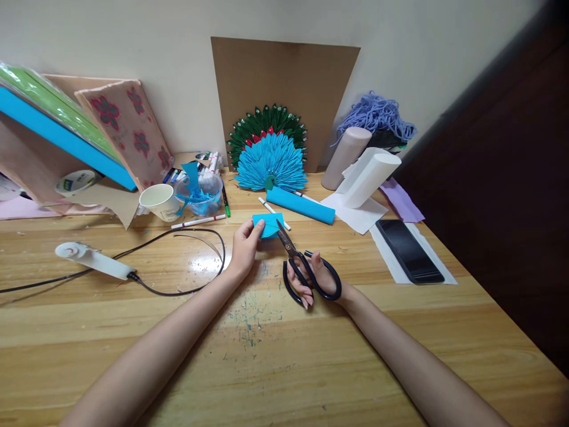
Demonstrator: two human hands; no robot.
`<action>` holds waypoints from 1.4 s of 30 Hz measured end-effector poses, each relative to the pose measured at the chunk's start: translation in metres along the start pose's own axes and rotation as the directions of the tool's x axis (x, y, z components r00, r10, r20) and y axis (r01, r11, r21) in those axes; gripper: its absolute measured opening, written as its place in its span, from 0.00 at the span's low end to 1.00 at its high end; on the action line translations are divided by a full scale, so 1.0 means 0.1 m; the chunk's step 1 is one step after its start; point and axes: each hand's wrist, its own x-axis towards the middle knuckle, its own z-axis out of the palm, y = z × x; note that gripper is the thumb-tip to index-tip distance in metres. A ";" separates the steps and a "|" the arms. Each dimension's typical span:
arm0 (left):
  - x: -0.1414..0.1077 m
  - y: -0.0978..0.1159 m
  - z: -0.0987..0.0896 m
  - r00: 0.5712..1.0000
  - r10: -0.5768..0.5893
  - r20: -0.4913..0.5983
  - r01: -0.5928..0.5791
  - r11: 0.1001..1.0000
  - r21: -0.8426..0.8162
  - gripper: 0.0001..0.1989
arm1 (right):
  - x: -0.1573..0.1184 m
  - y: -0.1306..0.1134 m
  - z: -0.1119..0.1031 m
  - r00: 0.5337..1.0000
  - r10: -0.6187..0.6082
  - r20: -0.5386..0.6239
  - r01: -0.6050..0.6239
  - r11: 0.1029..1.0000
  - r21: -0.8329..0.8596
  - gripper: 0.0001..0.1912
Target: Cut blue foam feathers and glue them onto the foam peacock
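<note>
A small piece of blue paper [269, 224] is pinched between the thumb and fingers of my left hand [246, 246]. My right hand [315, 279] grips a pair of black-handled scissors [291, 248], with fingers through the loops. The blades point up and left, their tips at the paper's right edge. Whether the blades are parted is hard to make out. Just beyond the paper lie a white marker [274, 213] and a rolled-up length of blue paper [302, 205]. Behind them a fan-shaped craft of blue, red and dark green layers [271, 157] leans on a brown board [284, 71].
Left stand a paper cup [159, 203], a clear tub with blue scraps [202, 198] and flower-painted cardboard [128, 127]. A white glue gun [95, 260] trails a black cable. Right are a white roll [371, 178], blue yarn [377, 118] and a phone [409, 251].
</note>
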 end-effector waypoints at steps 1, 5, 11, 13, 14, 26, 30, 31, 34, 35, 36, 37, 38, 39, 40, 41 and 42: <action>0.00 0.00 0.00 1.000 0.013 -0.010 -0.013 1.000 0.005 0.14 | 0.00 0.01 -0.01 1.000 0.001 0.005 -0.001 1.000 0.005 0.38; 0.00 -0.02 0.00 0.999 0.034 -0.034 -0.034 0.999 0.019 0.15 | -0.01 0.04 -0.03 1.000 0.004 0.012 -0.004 1.000 0.020 0.37; 0.00 0.00 0.00 0.995 0.082 -0.062 -0.080 0.996 0.032 0.17 | -0.03 0.02 -0.01 0.998 0.046 -0.033 -0.046 0.999 0.001 0.37; 0.00 0.01 0.00 0.992 0.103 -0.074 -0.099 0.994 0.053 0.17 | -0.04 0.01 0.00 0.997 0.060 -0.042 -0.061 0.998 -0.021 0.37; 0.00 0.01 0.00 0.991 0.107 -0.079 -0.102 0.993 0.062 0.17 | -0.04 0.01 -0.01 0.997 0.059 -0.045 -0.060 0.998 -0.035 0.37; -0.02 0.01 -0.01 0.985 0.155 -0.076 -0.145 0.982 0.121 0.16 | 0.00 0.09 -0.10 0.999 0.045 -0.014 -0.045 0.999 -0.007 0.35; -0.02 -0.03 -0.01 0.981 0.190 0.029 -0.193 0.972 0.134 0.12 | -0.02 0.08 -0.08 0.999 0.032 -0.031 -0.033 0.999 -0.038 0.35; -0.02 -0.04 -0.01 0.979 0.199 0.039 -0.203 0.971 0.127 0.12 | -0.04 0.07 -0.07 0.999 0.021 -0.039 -0.023 0.998 -0.059 0.35; -0.02 -0.06 -0.02 0.979 0.198 0.055 -0.203 0.975 0.089 0.12 | -0.07 0.04 -0.03 0.999 -0.001 -0.035 -0.003 0.995 -0.098 0.37; -0.02 -0.07 -0.02 0.981 0.184 0.065 -0.188 0.979 0.073 0.12 | -0.08 0.03 -0.02 1.000 0.003 -0.026 -0.005 0.996 -0.093 0.38; -0.02 -0.07 -0.02 0.983 0.164 0.079 -0.169 0.984 0.057 0.12 | -0.08 0.02 -0.01 1.000 0.009 -0.016 -0.011 0.997 -0.082 0.39; -0.02 -0.07 -0.02 0.985 0.143 0.095 -0.148 0.988 0.045 0.12 | -0.08 0.01 0.00 1.000 0.017 -0.007 -0.018 0.998 -0.068 0.39; -0.02 -0.07 -0.02 0.986 0.126 0.112 -0.131 0.991 0.036 0.13 | -0.07 0.01 0.00 1.000 0.024 -0.001 -0.024 0.998 -0.056 0.40; -0.02 -0.07 -0.02 0.986 0.115 0.124 -0.119 0.992 0.030 0.14 | -0.06 0.01 0.00 0.999 0.032 0.002 -0.032 0.998 -0.049 0.40; -0.02 -0.07 -0.02 0.985 0.108 0.132 -0.112 0.993 0.024 0.14 | -0.05 0.01 0.00 0.999 0.040 0.003 -0.040 0.998 -0.045 0.40; -0.02 -0.06 -0.02 0.985 0.106 0.137 -0.110 0.994 0.019 0.14 | -0.05 0.02 0.00 0.999 0.048 0.002 -0.048 0.998 -0.043 0.40; -0.02 -0.06 -0.02 0.985 0.105 0.138 -0.108 0.994 0.013 0.15 | -0.04 0.02 -0.01 0.998 0.055 -0.002 -0.055 0.998 -0.041 0.40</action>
